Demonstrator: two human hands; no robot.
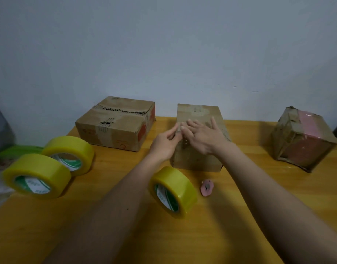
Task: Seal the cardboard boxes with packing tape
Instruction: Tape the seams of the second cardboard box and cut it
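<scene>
A pale wall backs a yellow wooden tabletop (240, 187) carrying three cardboard boxes. On the middle box (199, 149), the right hand (202, 136) presses flat with fingers spread, while the left hand (166, 141) seems to pinch tape at its top edge. Smoothing looks underway; next, the nearest tape roll (173, 191) needs picking up.

Three boxes in a row at table (240, 187) rear, flat box (116, 123) left, middle box (199, 147) centre, wrapped box (303, 139) right, two tape rolls (49, 166) far left, one tape roll (173, 191) before middle box.
</scene>
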